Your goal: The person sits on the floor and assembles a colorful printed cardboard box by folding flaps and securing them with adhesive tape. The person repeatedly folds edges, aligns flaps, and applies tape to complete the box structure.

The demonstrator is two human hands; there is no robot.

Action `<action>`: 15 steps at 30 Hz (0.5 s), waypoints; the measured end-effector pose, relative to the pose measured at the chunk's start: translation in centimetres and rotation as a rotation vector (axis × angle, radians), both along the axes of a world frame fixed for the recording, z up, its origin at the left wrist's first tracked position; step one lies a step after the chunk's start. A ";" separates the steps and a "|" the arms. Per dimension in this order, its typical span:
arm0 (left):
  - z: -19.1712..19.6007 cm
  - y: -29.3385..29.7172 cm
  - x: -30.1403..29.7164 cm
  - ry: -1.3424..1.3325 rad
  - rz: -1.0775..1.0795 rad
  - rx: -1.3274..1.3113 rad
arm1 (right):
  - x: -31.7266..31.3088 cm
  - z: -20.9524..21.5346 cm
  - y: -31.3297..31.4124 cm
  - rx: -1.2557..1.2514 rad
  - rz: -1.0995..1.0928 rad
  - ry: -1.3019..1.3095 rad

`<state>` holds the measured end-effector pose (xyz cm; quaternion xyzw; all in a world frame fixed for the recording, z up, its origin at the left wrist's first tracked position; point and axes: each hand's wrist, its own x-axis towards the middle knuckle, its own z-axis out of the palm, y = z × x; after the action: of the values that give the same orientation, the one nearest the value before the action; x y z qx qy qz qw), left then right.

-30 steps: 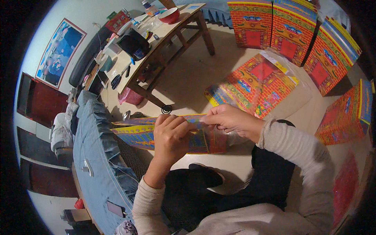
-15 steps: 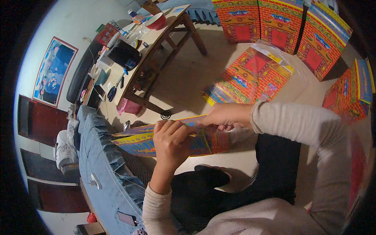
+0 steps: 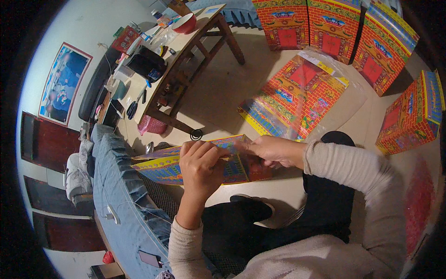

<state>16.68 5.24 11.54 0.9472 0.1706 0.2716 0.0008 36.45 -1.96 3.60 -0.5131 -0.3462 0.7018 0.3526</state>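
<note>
Since the earlier frame the right arm has drawn in, and both hands now sit closer together over the lap. Left hand [image 3: 200,163] curls its fingers over the top edge of a flat, brightly printed cardboard sheet [image 3: 195,168], pinching it; right hand [image 3: 272,151] grips the same sheet at its red right end, fingers closed on the fold. That sheet hangs in the air above the knees, just off the blue bed edge [image 3: 116,186]. Beyond it on the floor [image 3: 232,88] lies another flattened sheet on clear plastic wrap [image 3: 297,97], and farther off stand folded red brick-pattern paper houses [image 3: 334,30]. A cluttered wooden table [image 3: 186,46] stands at the far left. If the hands pull unevenly, the thin card could crease off its score line or tear at the fold.
</note>
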 end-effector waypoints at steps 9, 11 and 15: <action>0.2 0.1 -0.1 0.007 -0.005 0.007 | 0.9 -1.6 -1.5 0.208 0.124 -0.425; 0.1 0.0 -0.1 0.000 -0.006 0.003 | 1.4 1.3 -2.4 0.495 0.004 -0.661; -0.1 0.0 0.1 -0.021 -0.011 -0.010 | 1.1 2.7 -2.2 0.854 -0.189 -0.610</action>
<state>16.77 5.26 11.41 0.9452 0.1667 0.2805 0.0090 37.56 -4.12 6.34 -0.5335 -0.6399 0.2826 0.4754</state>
